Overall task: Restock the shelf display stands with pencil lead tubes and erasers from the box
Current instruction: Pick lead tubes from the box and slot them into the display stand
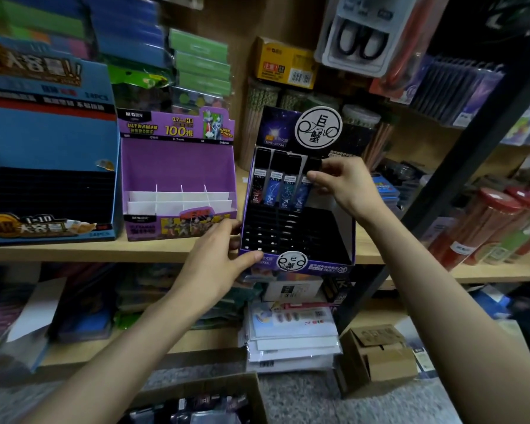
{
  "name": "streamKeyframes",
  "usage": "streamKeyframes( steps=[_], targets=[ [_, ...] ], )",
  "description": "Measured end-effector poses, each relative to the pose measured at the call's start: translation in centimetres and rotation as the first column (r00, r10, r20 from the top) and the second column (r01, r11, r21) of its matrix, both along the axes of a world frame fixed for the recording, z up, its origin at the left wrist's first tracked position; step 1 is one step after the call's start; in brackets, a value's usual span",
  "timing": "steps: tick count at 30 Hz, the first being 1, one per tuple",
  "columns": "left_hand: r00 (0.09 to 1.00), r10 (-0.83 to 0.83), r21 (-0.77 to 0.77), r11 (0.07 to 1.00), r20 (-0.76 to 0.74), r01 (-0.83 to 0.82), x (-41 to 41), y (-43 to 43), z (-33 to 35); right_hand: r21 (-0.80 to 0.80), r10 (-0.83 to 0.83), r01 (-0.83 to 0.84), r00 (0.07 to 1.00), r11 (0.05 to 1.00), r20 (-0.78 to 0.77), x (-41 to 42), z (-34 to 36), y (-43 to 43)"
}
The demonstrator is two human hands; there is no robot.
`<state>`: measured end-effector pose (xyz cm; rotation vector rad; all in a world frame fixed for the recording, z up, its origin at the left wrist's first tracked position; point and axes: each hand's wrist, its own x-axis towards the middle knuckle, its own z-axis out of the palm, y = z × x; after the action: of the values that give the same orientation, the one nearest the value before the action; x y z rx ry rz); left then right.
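A dark purple constellation display stand (344, 237) sits on the wooden shelf, its back row holding several upright pencil lead tubes (274, 188) and lower rows filled on the left. My left hand (219, 260) grips the stand's front left corner. My right hand (338, 182) pinches the black cap of the rightmost lead tube (302, 195) in the back row. A purple Ultraman stand (178, 160) with bare white dividers is to the left. The cardboard supply box (251, 393) lies on the floor below, with dark packets inside.
A large blue display box (49, 142) stands at the far left of the wooden shelf (104, 250). Pencil jars and a yellow box crowd behind the stand. Red-lidded tubes (484, 228) lie at right. Stacked paper packs and a small carton (380, 353) sit on the lower shelf.
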<state>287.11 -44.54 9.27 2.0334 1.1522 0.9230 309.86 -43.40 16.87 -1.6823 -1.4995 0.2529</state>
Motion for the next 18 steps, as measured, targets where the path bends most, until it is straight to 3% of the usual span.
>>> streamKeyframes(
  steps=[5, 10, 14, 18],
  targets=[
    [0.999, 0.002, 0.019, 1.0, -0.039, -0.001, -0.2, 0.0, 0.0, -0.033, -0.151, 0.155, 0.985, 0.987, 0.081, -0.5, -0.8, 1.0],
    [0.998, -0.034, 0.015, 0.999, -0.053, 0.035, -1.6, -0.1, 0.6, -0.06, -0.174, 0.184, 0.974, 0.981, 0.146, -0.4, 0.0, -0.6],
    [0.995, -0.053, 0.075, 0.995, -0.087, 0.059, -4.3, -0.7, 1.5, 0.046, -0.138, 0.132, 0.975, 0.99, 0.171, -1.4, 2.6, -4.9],
    [0.965, -0.14, 0.024, 0.989, -0.221, 0.149, -7.8, -2.1, 0.6, -0.043, 0.036, -0.028, 0.977, 0.999, 0.21, -4.8, 1.9, -10.5]
  ],
)
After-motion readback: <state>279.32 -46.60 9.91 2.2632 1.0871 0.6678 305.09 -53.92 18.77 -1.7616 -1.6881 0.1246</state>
